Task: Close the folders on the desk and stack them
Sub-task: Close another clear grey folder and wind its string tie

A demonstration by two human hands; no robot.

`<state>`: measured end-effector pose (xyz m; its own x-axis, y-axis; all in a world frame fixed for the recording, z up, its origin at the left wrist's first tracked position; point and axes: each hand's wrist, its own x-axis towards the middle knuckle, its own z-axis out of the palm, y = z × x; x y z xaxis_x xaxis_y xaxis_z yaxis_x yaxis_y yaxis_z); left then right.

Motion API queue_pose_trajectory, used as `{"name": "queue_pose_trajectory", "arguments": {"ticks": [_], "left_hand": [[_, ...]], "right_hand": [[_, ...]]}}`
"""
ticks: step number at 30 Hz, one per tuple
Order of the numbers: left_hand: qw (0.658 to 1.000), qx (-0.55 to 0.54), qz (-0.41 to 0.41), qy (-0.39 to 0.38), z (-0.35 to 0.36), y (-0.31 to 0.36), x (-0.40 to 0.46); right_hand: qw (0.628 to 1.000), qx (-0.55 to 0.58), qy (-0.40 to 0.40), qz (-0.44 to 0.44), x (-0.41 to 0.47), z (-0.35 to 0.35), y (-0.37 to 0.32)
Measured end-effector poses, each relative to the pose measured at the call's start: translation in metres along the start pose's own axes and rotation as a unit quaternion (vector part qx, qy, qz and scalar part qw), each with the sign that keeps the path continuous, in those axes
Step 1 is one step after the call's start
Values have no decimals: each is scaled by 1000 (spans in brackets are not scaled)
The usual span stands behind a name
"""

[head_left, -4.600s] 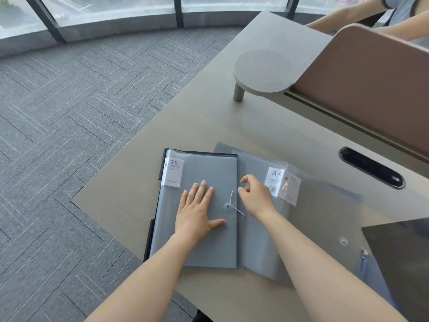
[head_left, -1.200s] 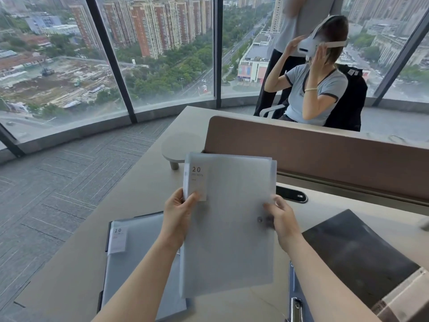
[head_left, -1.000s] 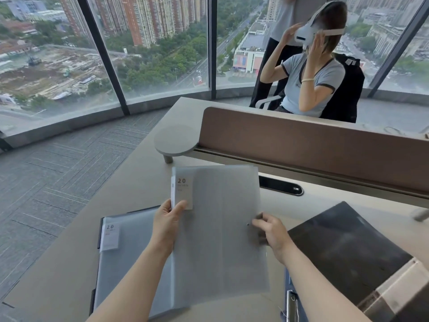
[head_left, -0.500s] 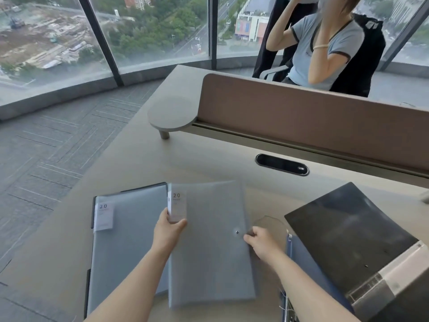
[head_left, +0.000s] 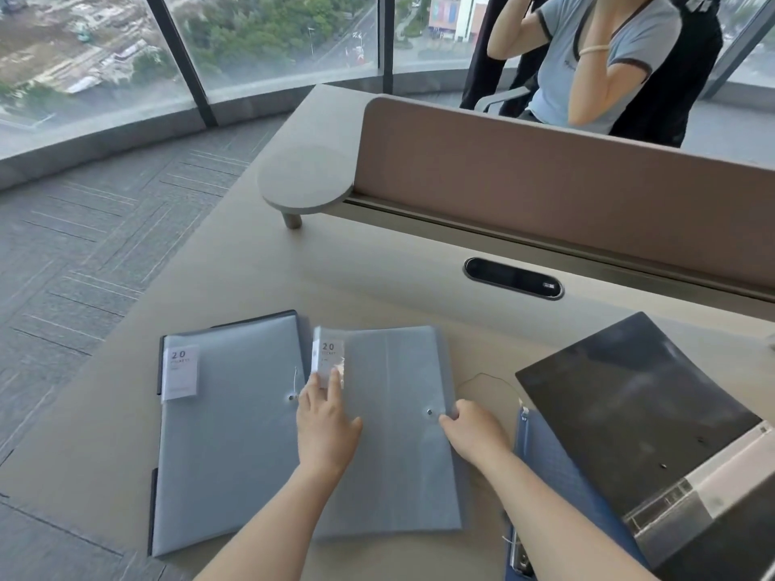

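two closed grey folders (head_left: 394,429) side by side near the desk (head_left: 235,266) front edge. left hand (head_left: 327,425) flat, fingers together on the right one; right hand (head_left: 474,429) pinching its right edge. probably light, bendy, slick; best gripped by both side edges.

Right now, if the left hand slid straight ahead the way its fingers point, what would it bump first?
The left hand lies on the right grey folder, fingertips already touching its white "20" label. Past that, probably only bare desk.
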<state>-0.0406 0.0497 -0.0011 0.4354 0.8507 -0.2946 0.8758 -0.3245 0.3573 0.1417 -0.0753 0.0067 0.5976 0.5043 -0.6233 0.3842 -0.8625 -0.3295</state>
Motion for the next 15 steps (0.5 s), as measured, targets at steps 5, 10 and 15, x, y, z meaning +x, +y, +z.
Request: {"name": "queue_pose_trajectory", "arguments": {"ticks": [5,10,15], "left_hand": [[982,100,150,-57,13,21,-4],[971,116,183,-102,28,34,-8],[971,123,179,-101,31,33,-6]], "right_hand": [[997,-74,-11,5,1,-4,-1],[983,-157,-80,53,3,-24,-1],[988,-72,-114,77,18,-36,-1]]}}
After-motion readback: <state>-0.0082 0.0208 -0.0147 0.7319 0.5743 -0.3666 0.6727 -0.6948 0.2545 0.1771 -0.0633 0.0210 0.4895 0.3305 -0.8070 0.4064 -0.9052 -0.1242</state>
